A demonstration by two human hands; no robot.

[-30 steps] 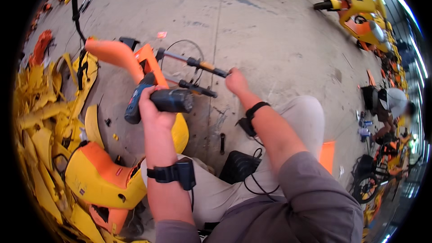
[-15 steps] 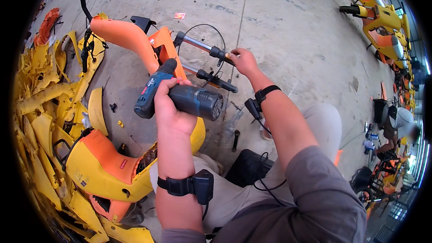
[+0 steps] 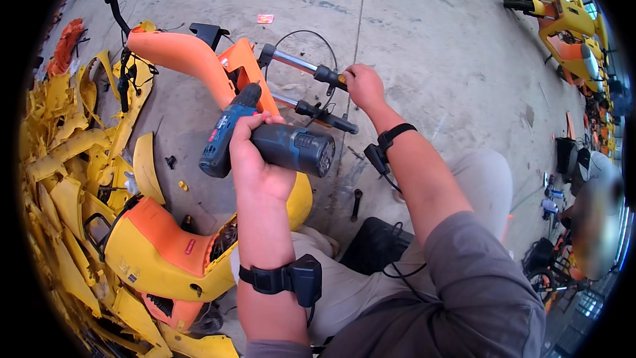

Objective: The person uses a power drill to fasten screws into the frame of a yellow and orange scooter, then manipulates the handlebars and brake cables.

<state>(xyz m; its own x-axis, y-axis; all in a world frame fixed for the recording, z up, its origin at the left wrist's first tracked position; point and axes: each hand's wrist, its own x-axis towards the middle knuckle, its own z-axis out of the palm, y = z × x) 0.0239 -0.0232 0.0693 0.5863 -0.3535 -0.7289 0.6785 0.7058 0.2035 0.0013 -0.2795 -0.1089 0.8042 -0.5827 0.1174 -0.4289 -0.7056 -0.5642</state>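
My left hand (image 3: pixel 255 162) is closed around a blue and black cordless drill (image 3: pixel 225 136). Its chuck points up toward an orange bracket (image 3: pixel 242 53) beside a long orange curved frame piece (image 3: pixel 182 50); I cannot tell whether they touch. To the right, two chrome-and-black fork tubes, an upper one (image 3: pixel 295 59) and a lower one (image 3: pixel 285 99), stick out from the bracket. My right hand (image 3: pixel 364 89) has its fingers closed on the upper tube's black end, where a small yellow patch shows. A thin cable loops over the tubes.
Broken yellow panels (image 3: pixel 53 185) are piled at left, beside a yellow-orange scooter body (image 3: pixel 162 258). A wrench (image 3: pixel 357 204) and a black pad (image 3: pixel 371 242) lie near my legs. Yellow scooters (image 3: pixel 563 23) line the upper right; another person (image 3: pixel 593 212) bends at the far right.
The view has shifted, moving the parts and drill rightward in the picture. My right hand sits higher, its fingers still on the tube's end. The person at right now appears lower in view.
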